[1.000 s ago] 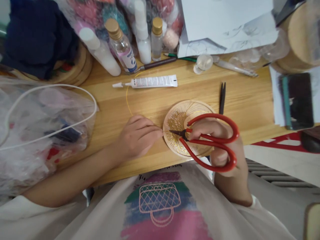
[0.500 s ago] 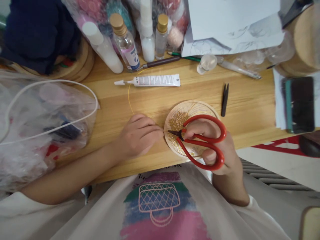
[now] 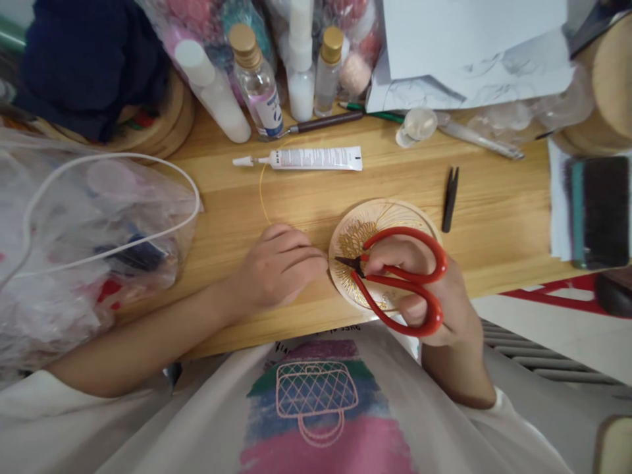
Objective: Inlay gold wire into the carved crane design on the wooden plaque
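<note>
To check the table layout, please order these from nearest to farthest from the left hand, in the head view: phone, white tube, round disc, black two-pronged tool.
1. Round disc: just right of the left hand
2. White tube: ahead of the hand
3. Black two-pronged tool: ahead, to the right
4. Phone: far right

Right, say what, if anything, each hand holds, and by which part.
The right hand holds red-handled scissors by the handle loops. A yellow strand runs to the left hand; whether it is gripped there cannot be told.

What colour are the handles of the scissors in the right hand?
The scissor handles are red; the head view shows this best.
</note>
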Available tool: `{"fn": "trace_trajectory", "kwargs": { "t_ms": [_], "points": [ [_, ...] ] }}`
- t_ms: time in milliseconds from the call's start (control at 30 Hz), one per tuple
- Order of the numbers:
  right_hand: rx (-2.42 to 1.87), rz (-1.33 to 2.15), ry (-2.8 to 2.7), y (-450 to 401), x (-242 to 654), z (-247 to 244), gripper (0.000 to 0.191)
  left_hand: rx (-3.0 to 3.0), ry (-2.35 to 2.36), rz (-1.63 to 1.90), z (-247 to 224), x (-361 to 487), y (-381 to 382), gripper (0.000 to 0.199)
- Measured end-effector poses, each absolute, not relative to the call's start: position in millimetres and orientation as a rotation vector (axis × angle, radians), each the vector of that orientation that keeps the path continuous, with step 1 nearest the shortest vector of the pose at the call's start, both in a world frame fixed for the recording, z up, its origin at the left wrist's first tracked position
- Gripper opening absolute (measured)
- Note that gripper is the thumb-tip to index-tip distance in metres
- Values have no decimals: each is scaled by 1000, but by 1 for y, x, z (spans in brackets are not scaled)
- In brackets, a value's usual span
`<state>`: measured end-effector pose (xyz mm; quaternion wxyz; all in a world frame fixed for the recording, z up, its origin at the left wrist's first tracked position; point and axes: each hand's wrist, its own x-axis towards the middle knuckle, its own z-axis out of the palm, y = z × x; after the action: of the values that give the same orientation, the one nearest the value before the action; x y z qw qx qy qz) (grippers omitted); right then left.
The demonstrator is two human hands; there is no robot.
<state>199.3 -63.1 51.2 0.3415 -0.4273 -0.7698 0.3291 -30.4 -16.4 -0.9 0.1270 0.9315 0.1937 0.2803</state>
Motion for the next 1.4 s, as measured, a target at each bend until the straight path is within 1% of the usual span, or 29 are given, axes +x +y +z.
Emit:
{"fn": "trace_trajectory", "kwargs": {
  "t_ms": [267, 467, 567, 633, 733, 833, 933, 1033, 1133, 1200, 1400],
  "points": [
    [-1038, 821, -2067, -55, 196, 55, 38, 2725, 566, 878, -1, -28, -16, 14],
    [-1103, 819, -1988, -52, 195, 56, 37, 2670, 598, 929, -3, -26, -16, 13],
    [-1211, 894, -1786, -51, 193, 54, 39, 2620, 688, 1003, 2, -24, -17, 13],
    [-1272, 974, -1580, -48, 190, 52, 44, 2640, 741, 1110, 14, -24, -20, 14],
    [-1283, 1119, -1215, -43, 185, 52, 50, 2707, 798, 1265, 42, -32, -31, 15],
    [-1191, 1342, -862, -38, 178, 58, 48, 2666, 847, 1342, 70, -45, -52, 21],
    [-1064, 1586, -577, -38, 170, 68, 46, 2463, 896, 1275, 84, -51, -75, 28],
    [-982, 1735, -391, -43, 161, 78, 48, 2291, 904, 1185, 83, -45, -93, 34],
    [-927, 1778, -314, -50, 152, 86, 45, 2249, 908, 1113, 82, -34, -101, 37],
    [-900, 1764, -306, -55, 149, 92, 44, 2213, 918, 1129, 86, -27, -102, 37],
    [-832, 1662, -362, -64, 151, 111, 42, 2128, 985, 1305, 108, -7, -100, 26]
  ]
}}
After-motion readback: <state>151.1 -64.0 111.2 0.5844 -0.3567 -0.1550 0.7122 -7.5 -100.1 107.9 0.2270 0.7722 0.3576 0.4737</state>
